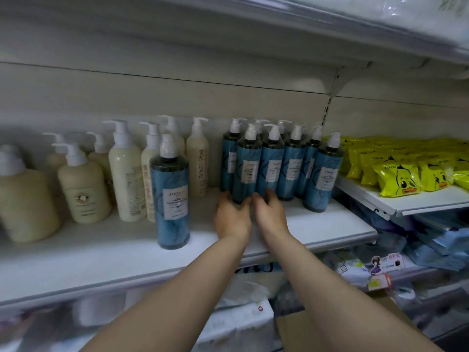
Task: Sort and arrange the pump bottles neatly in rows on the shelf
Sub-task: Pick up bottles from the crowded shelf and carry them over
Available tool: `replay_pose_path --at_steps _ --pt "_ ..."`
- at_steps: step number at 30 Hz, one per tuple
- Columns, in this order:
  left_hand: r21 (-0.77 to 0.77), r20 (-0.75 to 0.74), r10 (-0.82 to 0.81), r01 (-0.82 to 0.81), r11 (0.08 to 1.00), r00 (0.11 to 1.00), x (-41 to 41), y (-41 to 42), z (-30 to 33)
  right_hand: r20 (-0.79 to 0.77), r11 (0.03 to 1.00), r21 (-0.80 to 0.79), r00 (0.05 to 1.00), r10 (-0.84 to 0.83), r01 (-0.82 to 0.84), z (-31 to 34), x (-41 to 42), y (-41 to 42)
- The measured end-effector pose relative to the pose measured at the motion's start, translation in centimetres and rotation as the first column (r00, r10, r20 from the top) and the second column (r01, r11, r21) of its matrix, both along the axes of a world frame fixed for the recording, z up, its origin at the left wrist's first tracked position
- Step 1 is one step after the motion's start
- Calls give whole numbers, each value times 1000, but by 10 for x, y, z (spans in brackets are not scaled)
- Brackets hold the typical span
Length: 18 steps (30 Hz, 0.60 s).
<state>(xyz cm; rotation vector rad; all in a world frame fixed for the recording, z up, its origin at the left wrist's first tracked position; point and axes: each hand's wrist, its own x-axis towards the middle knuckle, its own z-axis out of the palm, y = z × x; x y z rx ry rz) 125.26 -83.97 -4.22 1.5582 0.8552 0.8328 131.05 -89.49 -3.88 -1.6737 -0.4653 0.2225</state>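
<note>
Several blue pump bottles (294, 163) with white pumps stand bunched at the back right of the white shelf (106, 262). My left hand (232, 215) and my right hand (270, 212) meet at the base of the front blue bottle (246, 168), fingers curled round its bottom from either side. One blue bottle (172, 199) stands alone further forward on the left. Another blue bottle (322, 174) stands at the right end of the bunch. Several cream pump bottles (127, 174) fill the left part of the shelf.
Yellow duck-print packets (398, 179) lie on a neighbouring shelf to the right. An upper shelf (279, 29) hangs overhead. Bagged goods and a cardboard box (299, 329) sit below. Bare shelf surface lies in front of the blue bottles.
</note>
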Motion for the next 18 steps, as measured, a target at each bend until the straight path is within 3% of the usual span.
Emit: replay_pose_path --at_steps 4,7,11,13,16,18 --pt "58 -51 -51 54 997 997 -51 -11 3 -51 996 58 996 70 -67 8 -36 2" --pt "158 19 -36 33 987 999 -93 -16 8 -42 989 56 990 136 -133 14 -58 9" --pt "285 211 179 -235 929 961 -142 -3 14 -62 968 111 971 232 -224 15 -84 23" --pt "292 204 296 -346 891 933 -152 16 14 -62 959 117 962 265 -257 13 -95 28" --pt "238 80 279 -290 927 957 -155 40 12 -59 954 111 956 288 -280 8 -105 34" --pt "183 101 188 -204 962 977 -153 46 10 -75 946 119 948 310 -300 7 -109 37"
